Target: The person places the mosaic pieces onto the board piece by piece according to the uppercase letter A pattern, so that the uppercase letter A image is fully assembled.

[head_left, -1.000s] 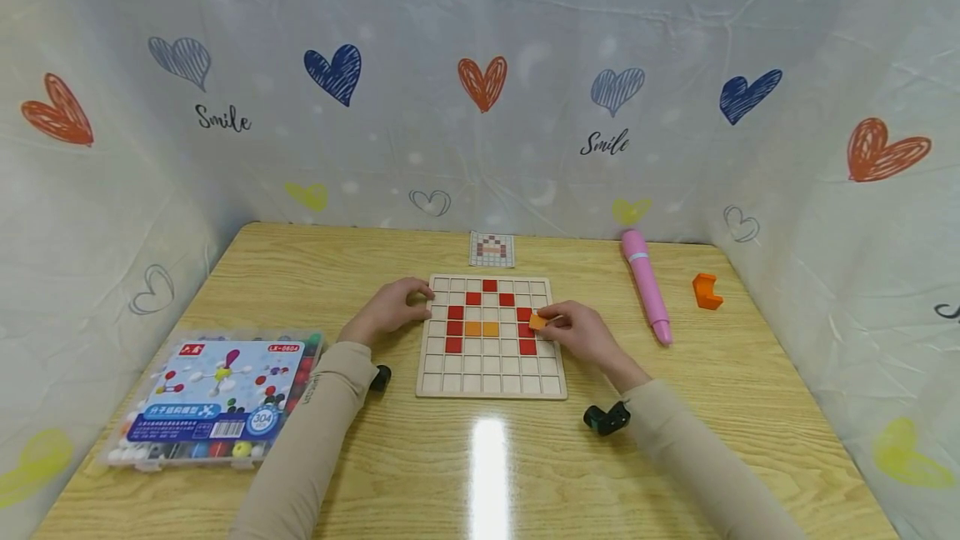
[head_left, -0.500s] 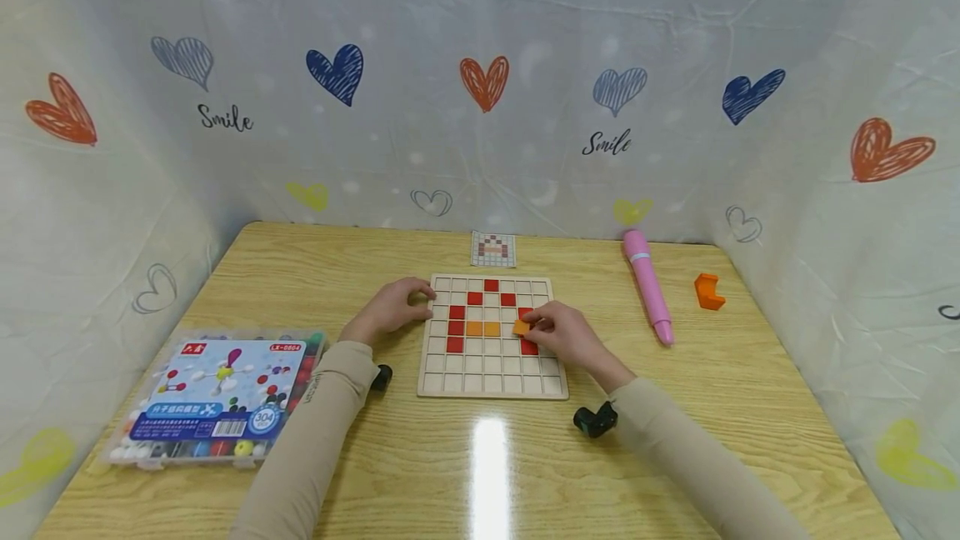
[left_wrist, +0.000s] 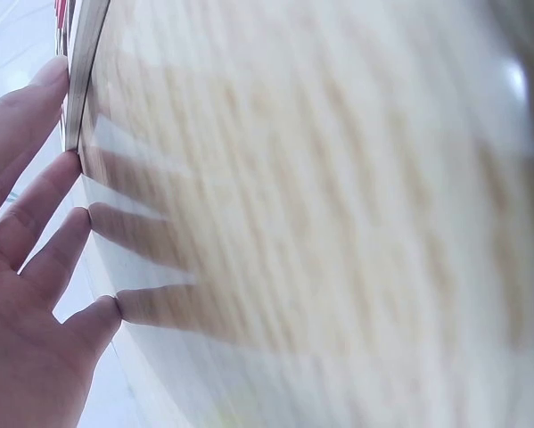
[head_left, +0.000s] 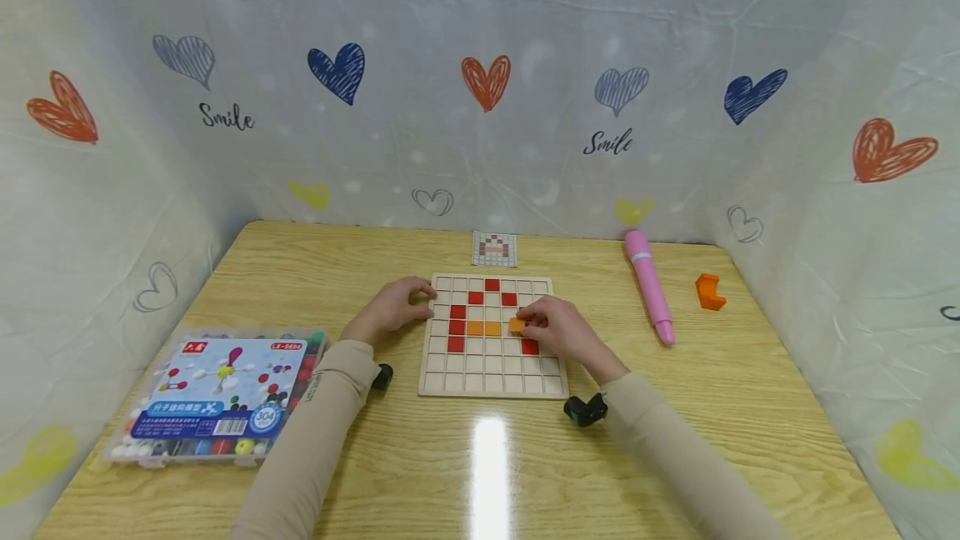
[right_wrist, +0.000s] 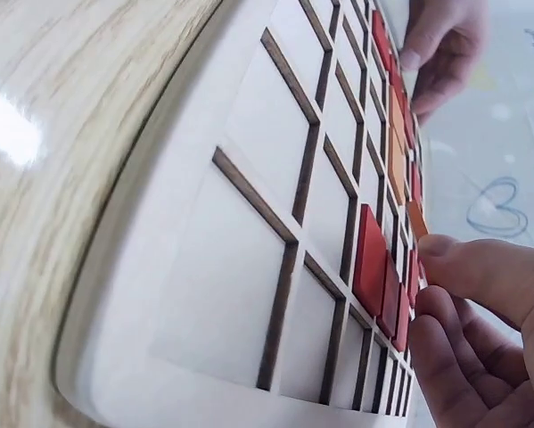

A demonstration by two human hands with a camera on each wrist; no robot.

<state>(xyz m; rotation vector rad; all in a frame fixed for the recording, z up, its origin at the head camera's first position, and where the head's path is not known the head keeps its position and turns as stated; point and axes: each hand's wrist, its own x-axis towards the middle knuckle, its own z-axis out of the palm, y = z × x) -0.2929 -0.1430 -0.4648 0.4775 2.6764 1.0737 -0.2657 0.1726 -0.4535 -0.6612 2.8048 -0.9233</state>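
A wooden grid board point(head_left: 495, 387) lies in front of me, with red tiles point(head_left: 457, 327) forming a peaked outline. Two orange tiles point(head_left: 483, 328) sit side by side in a row inside it. My right hand point(head_left: 564, 329) pinches another orange tile point(right_wrist: 417, 219) between thumb and fingers. That tile is over the same row, just right of the two set ones and tilted in the right wrist view. My left hand point(head_left: 392, 307) is at the board's left edge, fingers spread and fairly straight. In the left wrist view its fingertips point(left_wrist: 69, 162) touch the board's side and the tabletop.
Behind the board lies a small card point(head_left: 494, 248) printed with a similar pattern. To the left is a clear box point(head_left: 217, 390) of coloured balls. A pink stick-shaped object point(head_left: 649, 286) and an orange angular piece point(head_left: 709, 292) lie at the right. A printed curtain point(head_left: 420, 7) surrounds the table.
My right hand has moved left with the orange tile, from over the red right-hand column to the cell beside it. The left hand stays at the board's edge.
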